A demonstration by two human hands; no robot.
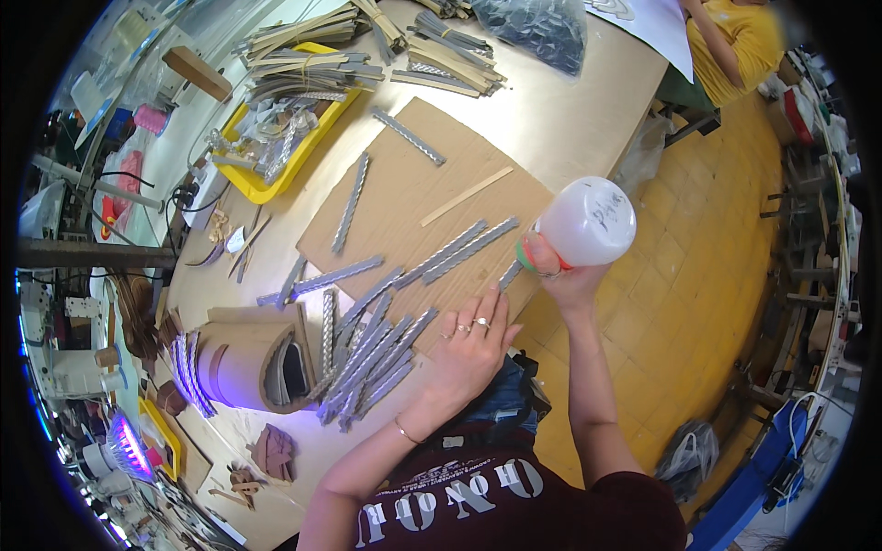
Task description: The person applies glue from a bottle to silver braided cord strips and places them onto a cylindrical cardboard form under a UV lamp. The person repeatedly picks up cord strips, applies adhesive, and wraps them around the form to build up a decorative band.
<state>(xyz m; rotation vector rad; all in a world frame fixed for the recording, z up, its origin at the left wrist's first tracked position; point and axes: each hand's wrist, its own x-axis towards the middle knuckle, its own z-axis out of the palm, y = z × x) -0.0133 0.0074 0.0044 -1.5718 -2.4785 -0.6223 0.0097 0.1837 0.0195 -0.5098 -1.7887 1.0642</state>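
Note:
My right hand [571,283] is closed around the neck of a translucent white plastic bottle [588,223], its base tilted up and its green-and-red neck end pointing down over the cardboard's right edge. A short grey braided strip [509,275] lies below that end. My left hand [478,332] lies on the cardboard sheet [418,170], fingers stretched out, fingertips beside this strip. Whether the fingers pin the strip down, I cannot tell. Two more braided strips [457,251] lie side by side just beyond, near a plain beige strip [467,196].
Left of my left hand lies a heap of braided strips [363,372]. Beside it stands a curved brown form [243,367] under a violet lamp [129,447]. A yellow tray [262,191] and bundled strips [308,73] are farther back. A person in a yellow top [744,46] is at far right.

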